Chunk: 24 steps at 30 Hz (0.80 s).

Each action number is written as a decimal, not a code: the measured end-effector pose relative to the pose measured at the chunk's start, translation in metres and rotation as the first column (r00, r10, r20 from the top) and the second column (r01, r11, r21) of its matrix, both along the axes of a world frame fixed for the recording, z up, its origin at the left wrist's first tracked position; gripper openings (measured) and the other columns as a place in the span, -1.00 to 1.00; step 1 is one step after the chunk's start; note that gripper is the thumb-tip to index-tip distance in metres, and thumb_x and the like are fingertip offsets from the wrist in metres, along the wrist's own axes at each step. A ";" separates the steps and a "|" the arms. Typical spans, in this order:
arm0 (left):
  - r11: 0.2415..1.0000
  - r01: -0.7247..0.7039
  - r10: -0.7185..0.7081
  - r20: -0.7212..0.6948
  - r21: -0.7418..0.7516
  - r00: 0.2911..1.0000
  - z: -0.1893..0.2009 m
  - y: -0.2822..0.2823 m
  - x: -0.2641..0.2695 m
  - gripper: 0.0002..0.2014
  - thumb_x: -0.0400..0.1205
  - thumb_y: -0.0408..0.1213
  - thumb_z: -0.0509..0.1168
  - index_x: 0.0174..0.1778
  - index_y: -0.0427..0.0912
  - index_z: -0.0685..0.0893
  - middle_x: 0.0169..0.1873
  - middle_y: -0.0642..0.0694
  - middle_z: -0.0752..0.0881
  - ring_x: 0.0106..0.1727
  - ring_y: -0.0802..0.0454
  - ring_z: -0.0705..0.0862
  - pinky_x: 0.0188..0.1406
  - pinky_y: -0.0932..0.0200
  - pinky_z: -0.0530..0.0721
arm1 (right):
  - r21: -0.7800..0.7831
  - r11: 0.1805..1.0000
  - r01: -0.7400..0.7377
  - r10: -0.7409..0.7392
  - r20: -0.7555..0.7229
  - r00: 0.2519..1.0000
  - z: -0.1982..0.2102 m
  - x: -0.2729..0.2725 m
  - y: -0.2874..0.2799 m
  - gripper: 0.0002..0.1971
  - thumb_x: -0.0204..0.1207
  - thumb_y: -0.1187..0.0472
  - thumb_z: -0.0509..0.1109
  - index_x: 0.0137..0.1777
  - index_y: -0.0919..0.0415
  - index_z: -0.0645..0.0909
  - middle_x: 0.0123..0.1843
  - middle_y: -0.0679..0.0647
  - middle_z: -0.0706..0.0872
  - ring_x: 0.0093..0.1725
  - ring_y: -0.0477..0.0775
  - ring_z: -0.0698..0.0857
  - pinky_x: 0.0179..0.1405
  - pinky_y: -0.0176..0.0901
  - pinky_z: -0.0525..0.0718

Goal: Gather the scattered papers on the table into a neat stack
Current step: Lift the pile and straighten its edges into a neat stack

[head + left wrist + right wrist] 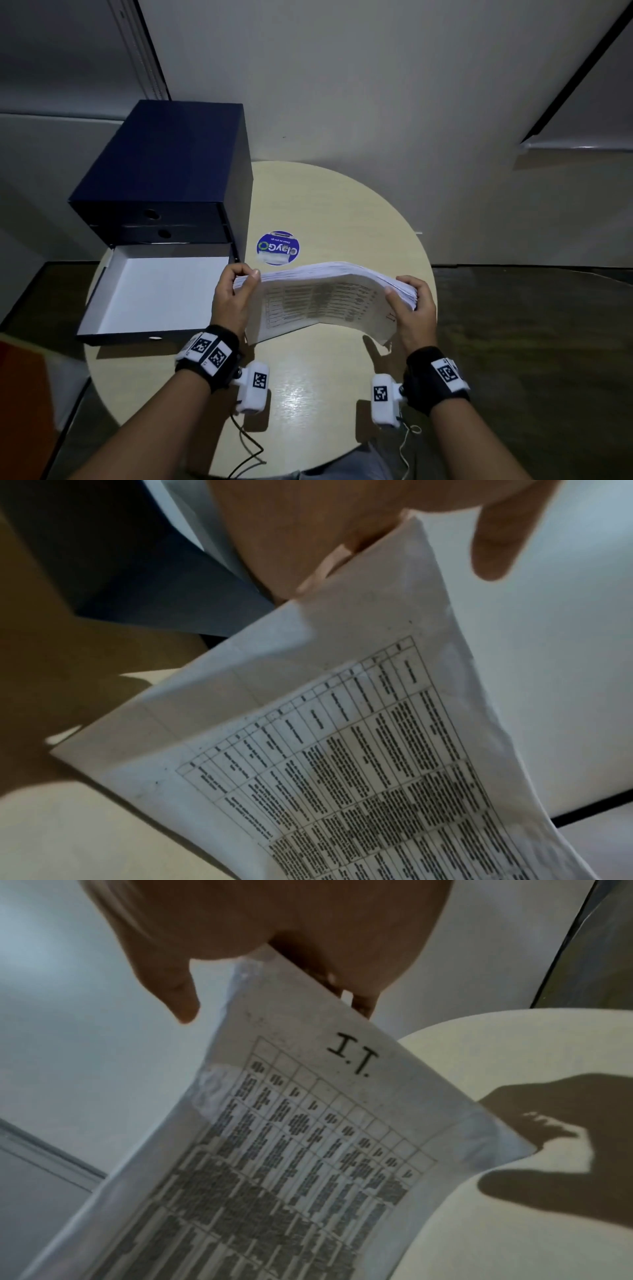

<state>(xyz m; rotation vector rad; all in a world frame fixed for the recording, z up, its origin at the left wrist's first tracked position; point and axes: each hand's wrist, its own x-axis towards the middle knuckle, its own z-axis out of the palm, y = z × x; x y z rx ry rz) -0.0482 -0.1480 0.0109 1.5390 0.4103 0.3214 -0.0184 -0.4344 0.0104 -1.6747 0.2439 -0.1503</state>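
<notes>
A thick stack of white papers [318, 298] printed with tables is held up on edge above the round beige table [308, 370], bowed in the middle. My left hand [236, 291] grips its left end, thumb on the near face. My right hand [409, 301] grips the right end the same way. In the left wrist view the printed sheet [342, 750] runs down from my left hand [342, 534]. The right wrist view shows the sheet [308, 1137], marked "I.T.", pinched by my right hand [274, 947].
A dark blue drawer box [164, 171] stands at the table's left, its bottom drawer [154, 291] pulled out and white inside. A round blue sticker [277, 247] lies behind the papers. Walls are close behind the table.
</notes>
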 end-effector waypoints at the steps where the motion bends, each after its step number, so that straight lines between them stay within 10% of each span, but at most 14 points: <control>1: 0.999 -0.032 0.032 -0.028 0.029 0.999 0.000 -0.001 0.003 -0.83 0.65 -0.12 0.31 -0.05 -0.16 0.57 -0.12 0.04 0.66 -0.11 0.02 0.59 -0.17 0.12 0.49 | -0.019 0.999 0.037 -0.037 0.011 0.999 0.000 0.004 0.004 -0.79 0.55 0.22 0.54 0.10 0.12 0.61 -0.01 -0.02 0.70 -0.12 -0.22 0.68 -0.27 -0.37 0.65; 4: 0.995 -0.093 0.096 -0.070 0.047 0.993 0.002 -0.004 0.004 -0.87 0.70 -0.20 0.26 -0.03 -0.21 0.57 -0.16 0.07 0.64 -0.15 0.08 0.56 -0.22 0.14 0.46 | -0.012 0.985 0.171 -0.171 -0.023 0.985 -0.003 0.009 0.010 -0.87 0.57 0.09 0.50 -0.06 0.08 0.61 -0.07 0.00 0.73 -0.09 0.03 0.69 -0.15 -0.11 0.65; 16: 0.998 -0.052 0.055 -0.075 0.040 0.996 0.002 0.000 0.003 -0.87 0.71 -0.21 0.24 0.00 -0.21 0.57 -0.16 0.02 0.65 -0.16 0.04 0.58 -0.25 0.15 0.50 | -0.035 0.987 0.159 -0.160 -0.024 0.987 -0.002 0.011 0.007 -0.95 0.64 0.17 0.41 0.00 0.12 0.61 -0.08 -0.04 0.65 -0.11 0.02 0.59 -0.26 -0.15 0.53; 21: 0.998 0.018 -0.018 -0.011 -0.055 1.000 -0.001 0.003 -0.004 -0.73 0.51 -0.15 0.30 0.07 -0.17 0.52 -0.21 0.14 0.67 -0.23 0.28 0.66 -0.33 0.40 0.61 | 0.103 0.991 -0.083 0.079 0.034 0.996 -0.012 -0.001 -0.010 -0.48 0.44 0.25 0.48 0.38 0.16 0.42 0.15 -0.01 0.60 -0.01 -0.30 0.69 -0.16 -0.41 0.67; 24: 0.996 0.086 -0.083 -0.080 0.031 0.993 -0.006 0.009 -0.006 -0.72 0.50 -0.34 0.34 0.10 -0.08 0.48 -0.06 0.03 0.65 -0.02 0.05 0.66 -0.21 0.22 0.65 | -0.068 0.985 -0.156 0.153 -0.052 0.987 -0.023 -0.007 -0.018 -0.56 0.57 0.42 0.44 0.35 0.02 0.47 0.14 -0.04 0.69 0.18 0.04 0.71 -0.16 -0.43 0.68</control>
